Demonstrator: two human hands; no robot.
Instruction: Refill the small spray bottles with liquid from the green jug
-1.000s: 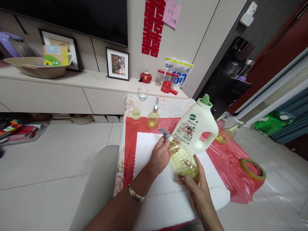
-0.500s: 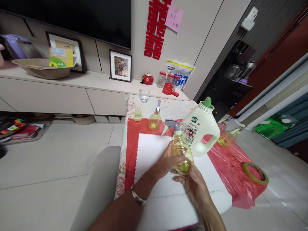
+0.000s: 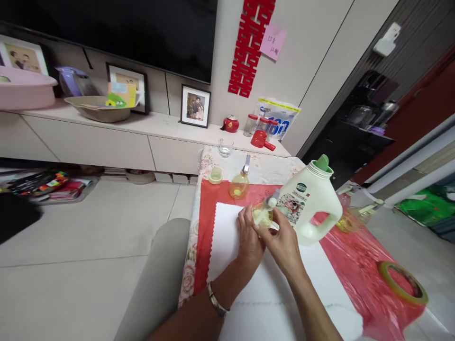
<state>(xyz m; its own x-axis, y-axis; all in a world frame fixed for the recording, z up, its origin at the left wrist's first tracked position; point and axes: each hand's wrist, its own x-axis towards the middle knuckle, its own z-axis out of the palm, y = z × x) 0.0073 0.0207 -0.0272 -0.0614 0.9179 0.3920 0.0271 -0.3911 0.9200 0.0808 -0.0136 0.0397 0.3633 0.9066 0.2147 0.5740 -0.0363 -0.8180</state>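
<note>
Over a white cloth (image 3: 241, 246), the left hand (image 3: 249, 237) and right hand (image 3: 282, 241) both close around a small spray bottle (image 3: 263, 214). Just beyond the grip, seemingly touching, stands a big jug (image 3: 313, 203); a slip could spill the yellow liquid.

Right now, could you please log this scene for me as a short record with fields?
left hand: left hand wraps the small yellow spray bottle from the side
right hand: right hand grips the same bottle, fingers near its nozzle
beside the bottle: large pale green jug, upright, just to the right
surface: white cloth over a red sheet
farther back: second spray bottle, loose yellow cap
near right: tape roll
</note>
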